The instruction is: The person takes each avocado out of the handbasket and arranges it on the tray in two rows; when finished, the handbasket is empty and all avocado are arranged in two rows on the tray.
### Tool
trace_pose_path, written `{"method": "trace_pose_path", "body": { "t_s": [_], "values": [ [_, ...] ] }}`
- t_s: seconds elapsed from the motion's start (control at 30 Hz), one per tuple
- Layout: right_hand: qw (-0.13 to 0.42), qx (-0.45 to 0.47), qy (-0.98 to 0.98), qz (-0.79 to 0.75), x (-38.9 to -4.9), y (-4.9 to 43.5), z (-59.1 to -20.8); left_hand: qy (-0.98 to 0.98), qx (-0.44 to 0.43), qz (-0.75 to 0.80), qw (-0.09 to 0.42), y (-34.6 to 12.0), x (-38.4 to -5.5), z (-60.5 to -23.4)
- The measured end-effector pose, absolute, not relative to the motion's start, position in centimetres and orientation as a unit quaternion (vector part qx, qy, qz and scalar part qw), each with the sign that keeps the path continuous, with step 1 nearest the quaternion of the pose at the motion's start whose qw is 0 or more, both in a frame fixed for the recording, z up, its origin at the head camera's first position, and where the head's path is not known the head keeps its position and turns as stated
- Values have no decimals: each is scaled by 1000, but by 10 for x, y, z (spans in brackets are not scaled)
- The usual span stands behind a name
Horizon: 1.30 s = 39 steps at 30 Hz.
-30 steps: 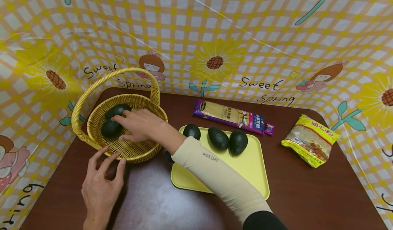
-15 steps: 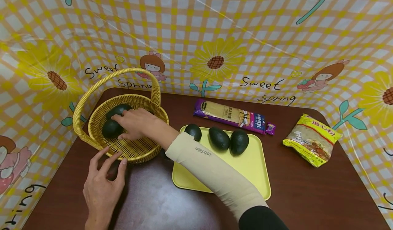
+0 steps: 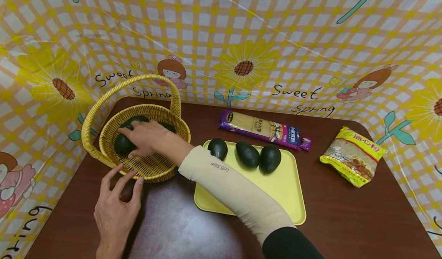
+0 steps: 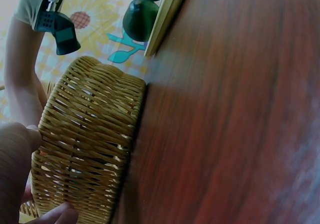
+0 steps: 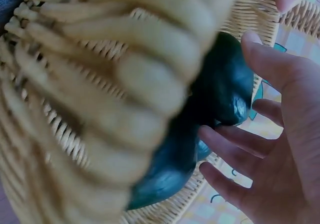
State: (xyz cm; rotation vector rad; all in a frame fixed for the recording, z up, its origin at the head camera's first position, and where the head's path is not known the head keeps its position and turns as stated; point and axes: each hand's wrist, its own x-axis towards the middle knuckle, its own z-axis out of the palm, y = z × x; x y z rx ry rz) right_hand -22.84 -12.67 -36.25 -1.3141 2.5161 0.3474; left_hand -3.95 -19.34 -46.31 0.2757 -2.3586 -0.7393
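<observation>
Right hand (image 3: 146, 136) shifted left over smooth ovoid avocados (image 3: 123, 145); left hand (image 3: 115, 209) touches woven basket (image 4: 90, 134); all fingers (image 5: 226, 150) spread.

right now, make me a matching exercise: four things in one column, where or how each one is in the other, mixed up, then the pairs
1 left hand
2 right hand
3 yellow tray
4 pasta packet with purple ends

a three avocados visible on it
b just beyond the tray
c at the wicker basket's near rim
d inside the basket

Pairs: 1-c, 2-d, 3-a, 4-b
</observation>
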Motion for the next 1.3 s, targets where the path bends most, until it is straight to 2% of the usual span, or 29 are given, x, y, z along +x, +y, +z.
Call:
{"method": "trace_pose_path", "body": {
  "t_s": [0.97, 1.3],
  "values": [
    [148, -464, 864, 125, -226, -152, -369, -900, 109, -281, 315, -195, -41, -462],
    [166, -464, 858, 144, -224, -154, -375, -899, 106, -280, 320, -194, -40, -464]
  ]
}}
